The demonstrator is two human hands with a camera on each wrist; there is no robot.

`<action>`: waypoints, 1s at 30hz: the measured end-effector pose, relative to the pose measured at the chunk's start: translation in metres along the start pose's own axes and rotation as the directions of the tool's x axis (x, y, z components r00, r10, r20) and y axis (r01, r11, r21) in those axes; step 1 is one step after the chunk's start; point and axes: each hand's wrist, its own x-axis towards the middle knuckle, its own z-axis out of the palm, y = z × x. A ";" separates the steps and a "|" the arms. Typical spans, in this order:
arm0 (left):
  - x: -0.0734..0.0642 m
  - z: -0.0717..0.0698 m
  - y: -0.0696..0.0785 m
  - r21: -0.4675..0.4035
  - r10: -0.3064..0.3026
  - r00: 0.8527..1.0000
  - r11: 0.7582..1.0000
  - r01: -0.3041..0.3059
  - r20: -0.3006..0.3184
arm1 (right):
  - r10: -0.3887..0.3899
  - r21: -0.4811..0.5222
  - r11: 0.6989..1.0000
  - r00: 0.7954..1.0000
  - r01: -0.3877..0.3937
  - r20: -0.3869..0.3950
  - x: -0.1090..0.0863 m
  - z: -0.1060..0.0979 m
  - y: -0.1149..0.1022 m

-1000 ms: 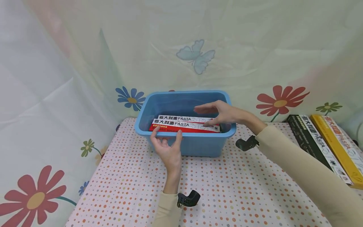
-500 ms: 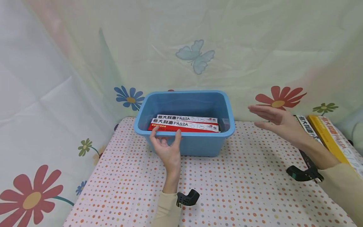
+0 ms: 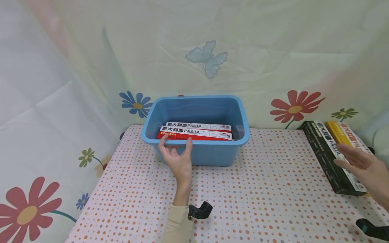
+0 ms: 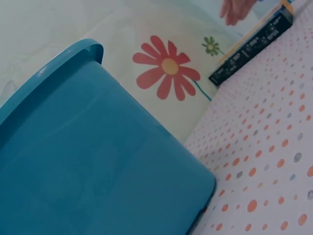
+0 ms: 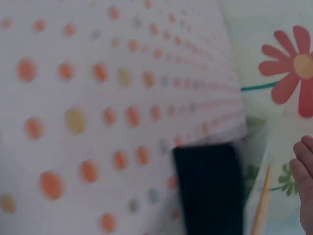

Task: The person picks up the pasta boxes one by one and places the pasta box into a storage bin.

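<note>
My left hand (image 3: 178,163) grips the near rim of a light blue plastic bin (image 3: 209,153), its thumb and a finger hooked over the edge. Inside the bin, a red-and-white pasta box (image 3: 209,136) lies in front of a second pasta box (image 3: 209,127), both with their printed faces up. Far to the right, my right hand (image 3: 364,170) hovers with extended fingers over a black-and-white pasta box (image 3: 325,165) and a yellow pasta box (image 3: 337,132). It holds nothing. The right wrist view shows the dark box (image 5: 210,191) blurred, with part of my hand (image 5: 305,183) at the edge.
A table (image 3: 258,202) with a dotted cloth carries the bin and boxes. Behind it hangs a pale curtain (image 3: 258,44) with printed flowers and a butterfly, close to the bin's far side. Black wrist cameras (image 3: 200,211) are strapped to both arms.
My right hand has drawn out from above the bin and travelled right to the black and yellow boxes. My left hand has kept its hold on the rim.
</note>
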 end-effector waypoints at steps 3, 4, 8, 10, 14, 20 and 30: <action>-0.001 0.000 0.000 -0.007 -0.003 1.000 1.000 0.003 0.009 | 0.096 0.008 0.995 0.995 -0.095 -0.024 0.001 0.002 0.027; -0.001 0.000 0.000 -0.010 -0.005 1.000 1.000 0.005 0.012 | 0.116 0.012 0.993 0.993 -0.116 -0.032 0.002 0.004 0.037; -0.001 -0.001 0.000 -0.002 -0.004 1.000 1.000 0.004 0.012 | 0.157 0.031 0.987 0.985 -0.155 -0.072 0.007 0.007 0.072; -0.001 -0.001 0.000 -0.001 -0.003 1.000 1.000 0.003 0.012 | 0.172 0.035 0.985 0.981 -0.170 -0.090 0.010 0.008 0.082; 0.000 -0.002 -0.001 0.007 0.003 1.000 1.000 -0.003 0.009 | 0.198 0.048 0.980 0.974 -0.194 -0.113 0.012 0.009 0.086; 0.000 -0.002 -0.002 0.011 0.002 1.000 1.000 -0.002 0.007 | 0.230 0.065 0.973 0.963 -0.222 -0.140 0.012 0.008 0.079; 0.002 -0.001 -0.001 0.042 0.011 1.000 0.999 -0.011 0.004 | 0.233 0.049 0.972 0.971 -0.231 -0.055 0.000 0.009 0.069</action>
